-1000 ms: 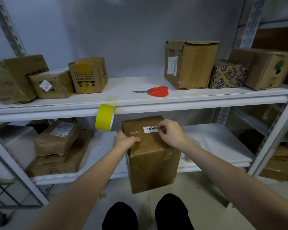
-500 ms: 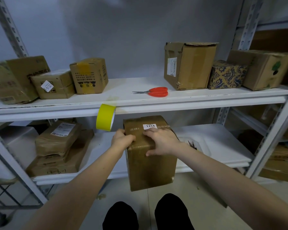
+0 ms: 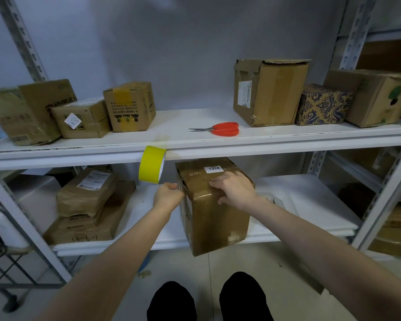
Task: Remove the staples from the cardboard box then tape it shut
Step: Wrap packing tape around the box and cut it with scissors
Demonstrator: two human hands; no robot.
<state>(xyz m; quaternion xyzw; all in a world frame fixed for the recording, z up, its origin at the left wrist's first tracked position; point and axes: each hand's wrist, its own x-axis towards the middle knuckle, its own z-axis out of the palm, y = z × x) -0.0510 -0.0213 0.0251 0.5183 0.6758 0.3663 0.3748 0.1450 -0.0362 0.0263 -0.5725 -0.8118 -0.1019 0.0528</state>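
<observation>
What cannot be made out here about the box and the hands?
- Staples on the box: too small in the head view; the right hand covers part of the top.
- Left hand: its fingertips are hidden against the box's side, so what it holds is unclear.
- Object behind the right forearm: mostly hidden.

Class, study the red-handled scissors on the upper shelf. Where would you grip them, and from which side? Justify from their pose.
Probably the red handle loops of the scissors, reached from the front right. They lie flat and closed on the upper shelf, blades pointing left, so the handles offer the blunt, thick end.
</observation>
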